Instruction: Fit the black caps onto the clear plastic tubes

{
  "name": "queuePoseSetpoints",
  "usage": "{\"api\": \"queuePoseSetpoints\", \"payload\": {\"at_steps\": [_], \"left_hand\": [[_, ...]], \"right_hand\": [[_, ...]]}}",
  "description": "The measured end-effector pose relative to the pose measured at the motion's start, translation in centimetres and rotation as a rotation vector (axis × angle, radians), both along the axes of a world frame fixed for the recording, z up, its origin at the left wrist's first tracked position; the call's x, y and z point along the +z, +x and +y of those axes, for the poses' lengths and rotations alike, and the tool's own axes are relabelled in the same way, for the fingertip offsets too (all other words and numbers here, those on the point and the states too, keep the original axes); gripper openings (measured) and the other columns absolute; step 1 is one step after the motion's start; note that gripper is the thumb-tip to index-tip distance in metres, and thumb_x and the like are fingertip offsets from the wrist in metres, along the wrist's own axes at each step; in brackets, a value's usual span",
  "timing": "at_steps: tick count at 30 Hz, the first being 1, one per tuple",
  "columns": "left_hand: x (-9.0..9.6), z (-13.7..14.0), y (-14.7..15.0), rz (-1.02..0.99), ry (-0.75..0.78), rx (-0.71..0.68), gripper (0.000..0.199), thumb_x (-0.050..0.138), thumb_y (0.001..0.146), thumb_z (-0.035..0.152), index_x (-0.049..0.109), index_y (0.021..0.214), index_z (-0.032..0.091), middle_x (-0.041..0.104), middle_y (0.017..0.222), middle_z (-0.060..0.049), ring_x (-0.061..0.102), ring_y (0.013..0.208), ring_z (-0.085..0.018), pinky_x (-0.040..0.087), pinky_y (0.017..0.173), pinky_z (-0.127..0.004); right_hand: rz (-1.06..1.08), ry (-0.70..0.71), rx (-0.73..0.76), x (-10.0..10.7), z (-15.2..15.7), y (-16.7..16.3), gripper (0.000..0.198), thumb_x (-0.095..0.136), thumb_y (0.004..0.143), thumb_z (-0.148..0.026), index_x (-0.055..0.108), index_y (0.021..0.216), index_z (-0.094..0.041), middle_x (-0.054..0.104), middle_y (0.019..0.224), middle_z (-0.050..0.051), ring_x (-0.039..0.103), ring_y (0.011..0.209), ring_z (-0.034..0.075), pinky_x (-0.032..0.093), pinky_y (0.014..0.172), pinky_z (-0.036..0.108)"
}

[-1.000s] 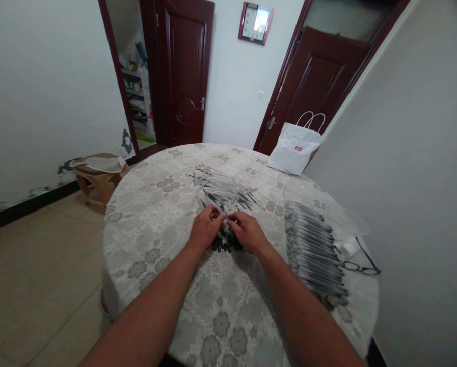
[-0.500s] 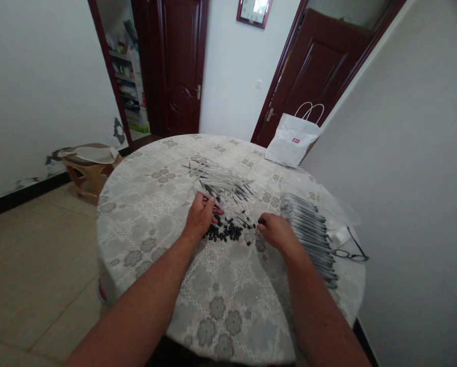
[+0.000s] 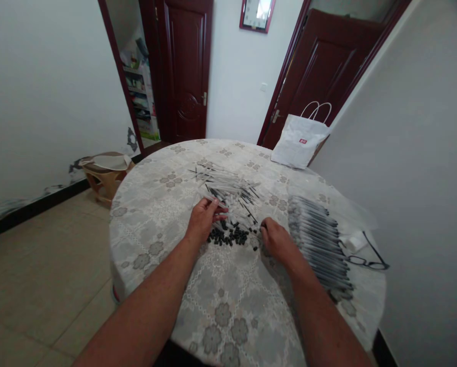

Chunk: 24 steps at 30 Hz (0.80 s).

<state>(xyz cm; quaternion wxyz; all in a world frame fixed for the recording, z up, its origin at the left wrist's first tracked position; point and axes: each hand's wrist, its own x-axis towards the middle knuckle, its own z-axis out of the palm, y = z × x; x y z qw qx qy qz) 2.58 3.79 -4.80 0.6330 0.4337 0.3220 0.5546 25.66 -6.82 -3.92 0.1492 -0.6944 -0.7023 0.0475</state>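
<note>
Currently, the left hand (image 3: 200, 220) pinches a thin clear tube (image 3: 221, 204), fingers half curled; the right hand (image 3: 277, 237) has its fingertips drawn together, contents hidden. Between them, small black caps (image 3: 228, 236) litter the worktop (image 3: 259, 306). Loose pen parts (image 3: 228, 184) lie beyond, stacked pens (image 3: 320, 242) rightward, then eyeglasses (image 3: 367, 263) farther out.

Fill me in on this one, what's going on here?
A person is handling small parts at a round table with both bare hands. The left hand holds a pale, slender tube above the small black pieces. The right hand is low at their right edge, fingers curled; whether it grips anything is hard to tell. Beyond the hands lies a loose heap of slender sticks, and to the right a neat row of pen-like sticks.
</note>
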Motion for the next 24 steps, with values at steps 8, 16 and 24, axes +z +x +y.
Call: {"api": "queuePoseSetpoints", "payload": {"at_steps": [8,16,24], "left_hand": [[0.9,-0.7,-0.1,-0.014,-0.021,-0.019,0.032,0.068,0.087,0.044,0.053,0.097,0.018,0.074,0.096,-0.008,0.075,0.086,-0.02,0.062,0.07,-0.031],[0.9,-0.9,-0.1,0.029,-0.004,-0.053,0.035,0.067,0.087,0.049,0.051,0.098,0.02,0.074,0.099,-0.007,0.076,0.087,-0.021,0.062,0.075,-0.035],[1.1,-1.2,0.0,0.039,0.02,-0.053,0.034,0.069,0.086,0.046,0.055,0.097,0.018,0.074,0.098,-0.008,0.075,0.085,-0.021,0.062,0.073,-0.034]], "right_hand": [[0.005,0.006,0.126,0.5,-0.1,-1.4,0.015,0.041,0.104,-0.028,0.054,0.103,-0.021,0.065,0.096,0.006,0.06,0.084,0.018,0.038,0.073,0.026],[-0.019,0.002,0.084,0.8,-0.3,-2.0,0.014,0.042,0.103,-0.026,0.055,0.104,-0.021,0.066,0.101,0.007,0.06,0.084,0.018,0.037,0.072,0.027],[-0.01,0.013,0.085,0.6,-0.2,-1.8,0.015,0.042,0.103,-0.027,0.055,0.103,-0.02,0.066,0.1,0.008,0.06,0.086,0.02,0.039,0.075,0.027]]}}
